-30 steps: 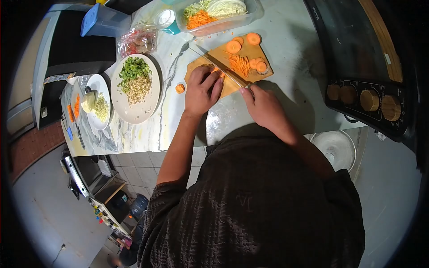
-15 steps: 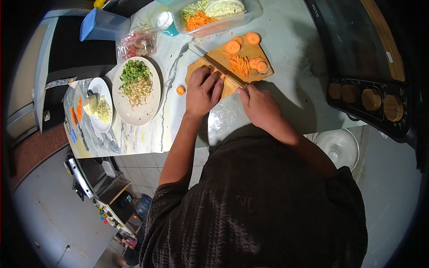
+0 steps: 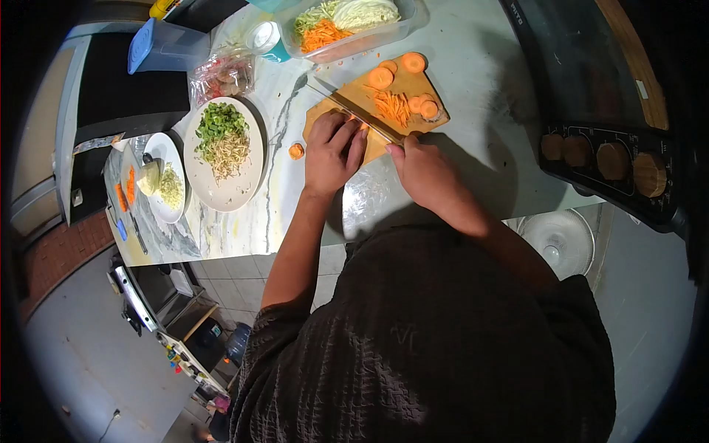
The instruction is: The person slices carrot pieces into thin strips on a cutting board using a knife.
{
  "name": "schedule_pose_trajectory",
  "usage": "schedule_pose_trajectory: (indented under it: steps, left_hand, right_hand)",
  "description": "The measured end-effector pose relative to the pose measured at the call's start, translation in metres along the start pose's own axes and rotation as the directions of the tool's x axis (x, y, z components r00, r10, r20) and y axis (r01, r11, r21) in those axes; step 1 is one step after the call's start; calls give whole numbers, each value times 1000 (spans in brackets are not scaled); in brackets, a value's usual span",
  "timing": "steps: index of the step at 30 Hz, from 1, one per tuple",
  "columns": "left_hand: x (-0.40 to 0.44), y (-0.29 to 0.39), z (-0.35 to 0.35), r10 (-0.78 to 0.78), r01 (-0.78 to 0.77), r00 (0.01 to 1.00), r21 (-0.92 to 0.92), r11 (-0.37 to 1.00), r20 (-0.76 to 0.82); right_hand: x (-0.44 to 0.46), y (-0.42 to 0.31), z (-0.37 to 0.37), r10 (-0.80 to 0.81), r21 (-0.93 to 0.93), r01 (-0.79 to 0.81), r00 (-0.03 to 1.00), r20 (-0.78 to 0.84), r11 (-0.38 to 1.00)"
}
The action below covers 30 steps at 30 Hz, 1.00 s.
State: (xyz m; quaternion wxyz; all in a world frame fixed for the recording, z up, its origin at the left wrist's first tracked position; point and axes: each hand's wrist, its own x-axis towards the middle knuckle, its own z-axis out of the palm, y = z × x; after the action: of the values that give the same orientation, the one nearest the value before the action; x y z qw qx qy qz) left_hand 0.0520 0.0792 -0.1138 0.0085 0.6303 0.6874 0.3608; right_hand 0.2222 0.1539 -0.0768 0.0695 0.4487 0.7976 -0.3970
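Note:
My right hand (image 3: 426,171) is wrapped round the handle of a knife (image 3: 358,116), whose blade lies slanted across a wooden cutting board (image 3: 353,93). With bent fingers, my left hand (image 3: 331,153) presses on carrot right beside the blade. Only small orange bits of that carrot show past the fingertips. Beyond the knife, a heap of carrot strips (image 3: 391,108) rests on the board, with round carrot slices (image 3: 381,77) above it and several more at its right. A carrot end (image 3: 296,151) sits on the counter left of the board.
A clear container (image 3: 354,46) of shredded vegetables and cabbage stands behind the board. At left are a plate (image 3: 255,166) of chopped greens and sprouts, a smaller plate (image 3: 177,210), a plastic bag (image 3: 221,77) and another knife (image 3: 139,235). A black stove (image 3: 628,199) is at right.
The view has shifted slightly. The knife handle sits a touch lower and further left, with the blade still beside my left fingers. Both hands keep their grip.

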Motion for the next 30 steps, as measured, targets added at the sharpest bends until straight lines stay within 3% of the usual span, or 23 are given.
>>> schedule_pose_trajectory:
  steps: [19,25,30]
  left_hand:
    - [-3,-3,-2,-12,12,1000,7,1000,8]
    - [-6,-4,0,-4,4,1000,-16,1000,-9]
    - [-5,-3,-1,-1,1,1000,-11,1000,-6]
  right_hand:
    - [0,2,3,-19,28,20,999,-44,999]
    - [-16,13,-7,21,-55,-24,998,-61,998]
    - [-15,15,-1,-15,27,17,995,-97,999]
